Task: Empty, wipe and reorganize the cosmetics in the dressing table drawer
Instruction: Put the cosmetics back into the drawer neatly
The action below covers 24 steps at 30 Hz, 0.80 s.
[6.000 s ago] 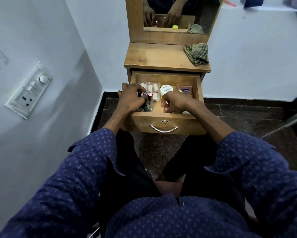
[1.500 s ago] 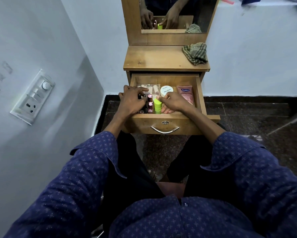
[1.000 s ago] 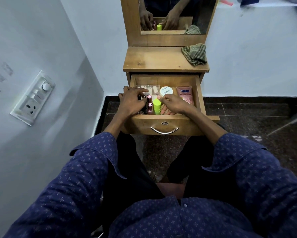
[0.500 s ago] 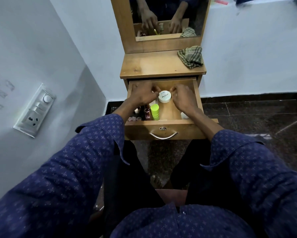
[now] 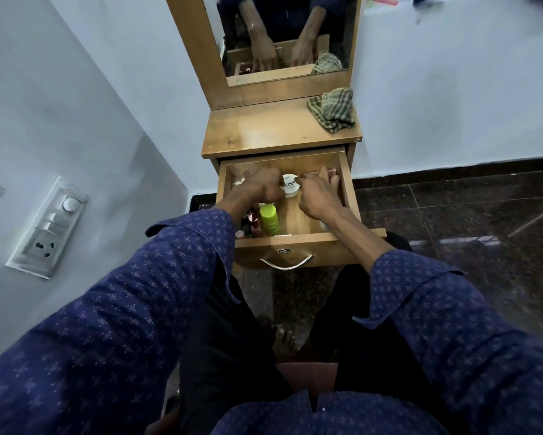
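White jar (image 5: 290,185) being held at drawer (image 5: 295,238) back between left hand (image 5: 265,188) and right hand (image 5: 314,196), fingers curled on it. Risk judged: green bottle (image 5: 269,219) and small bottles (image 5: 248,229) being toppled by sleeve.

**Colours and Patterns Recorded**

Drawer (image 5: 295,243): tan wood grain. Jar (image 5: 290,185): white. Bottle (image 5: 269,219), at its 7 o'clock: lime green. Cloth (image 5: 332,109): green-and-cream check. Sleeves (image 5: 132,296): navy, pale star print. Wall (image 5: 452,89): pale blue.
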Each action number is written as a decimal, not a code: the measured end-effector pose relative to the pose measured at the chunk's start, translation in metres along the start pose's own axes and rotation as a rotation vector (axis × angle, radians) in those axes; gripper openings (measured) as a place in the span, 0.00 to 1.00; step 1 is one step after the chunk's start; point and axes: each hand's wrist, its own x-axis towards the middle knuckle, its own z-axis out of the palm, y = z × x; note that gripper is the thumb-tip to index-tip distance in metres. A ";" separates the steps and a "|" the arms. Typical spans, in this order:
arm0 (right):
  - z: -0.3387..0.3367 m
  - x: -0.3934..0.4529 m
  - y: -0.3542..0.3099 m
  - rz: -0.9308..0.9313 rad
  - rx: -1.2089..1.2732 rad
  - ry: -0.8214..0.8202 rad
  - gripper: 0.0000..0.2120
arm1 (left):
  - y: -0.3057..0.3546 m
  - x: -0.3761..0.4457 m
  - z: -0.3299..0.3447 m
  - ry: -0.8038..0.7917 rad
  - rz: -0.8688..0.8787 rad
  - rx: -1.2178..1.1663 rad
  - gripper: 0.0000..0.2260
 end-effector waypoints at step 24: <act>0.000 0.000 0.002 0.008 -0.042 -0.118 0.27 | -0.011 0.024 0.017 -0.163 -0.020 0.042 0.20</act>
